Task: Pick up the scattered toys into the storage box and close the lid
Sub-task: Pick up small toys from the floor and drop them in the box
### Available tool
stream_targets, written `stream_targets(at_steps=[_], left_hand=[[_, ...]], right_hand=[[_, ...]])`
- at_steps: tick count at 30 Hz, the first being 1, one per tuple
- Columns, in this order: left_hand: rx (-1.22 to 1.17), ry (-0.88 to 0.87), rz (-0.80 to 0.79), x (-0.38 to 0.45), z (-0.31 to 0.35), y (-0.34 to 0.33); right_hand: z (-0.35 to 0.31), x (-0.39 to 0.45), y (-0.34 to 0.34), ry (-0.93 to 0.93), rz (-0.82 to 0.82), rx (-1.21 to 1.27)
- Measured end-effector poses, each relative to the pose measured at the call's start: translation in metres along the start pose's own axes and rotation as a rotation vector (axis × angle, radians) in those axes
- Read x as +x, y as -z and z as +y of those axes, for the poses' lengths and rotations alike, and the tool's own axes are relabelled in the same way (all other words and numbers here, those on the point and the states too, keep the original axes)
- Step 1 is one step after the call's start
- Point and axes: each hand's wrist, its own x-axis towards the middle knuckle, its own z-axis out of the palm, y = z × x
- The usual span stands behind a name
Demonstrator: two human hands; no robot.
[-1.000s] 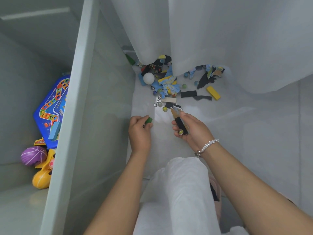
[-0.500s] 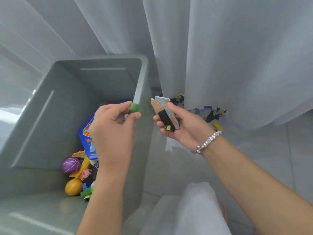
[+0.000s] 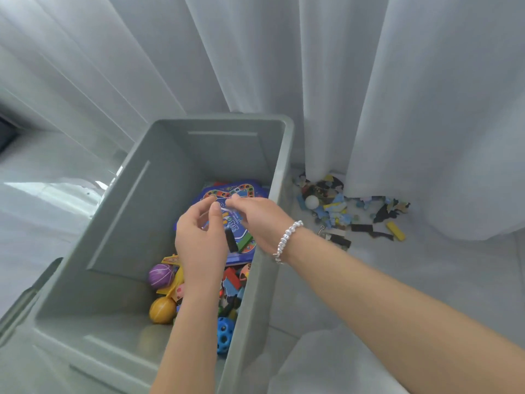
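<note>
The grey storage box stands open on the floor. Both my hands hover over its inside. My left hand has loosely spread fingers and holds nothing that I can see. My right hand, with a bead bracelet at the wrist, reaches in over the right rim, its blurred fingers pointing left. Between the hands a black piece and a green block are loose above the blue game board. Scattered puzzle pieces, a white ball and a yellow block lie on the floor right of the box.
Inside the box lie a purple ball, a yellow ball and a blue holed ball. White curtains hang behind the box and over the floor toys. A grey lid-like part shows at the left edge.
The view swung from the floor pile to the box. Both hands moved over the box and let go of the green block and the black piece.
</note>
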Motion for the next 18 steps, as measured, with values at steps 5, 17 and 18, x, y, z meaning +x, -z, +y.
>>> stream_targets(at_steps=[5,17,18], left_hand=[[0.021,-0.051,-0.092,-0.01,0.002,-0.021],[0.268,-0.505,-0.26,-0.051,0.031,-0.126],[0.272,-0.479,-0.334,-0.052,0.032,-0.137]], right_hand=[[-0.001,-0.019,0.028,0.039,0.047,0.182],[0.031,-0.039,0.161,0.238,0.359,-0.488],[0.034,-0.036,0.173,0.229,0.375,-0.548]])
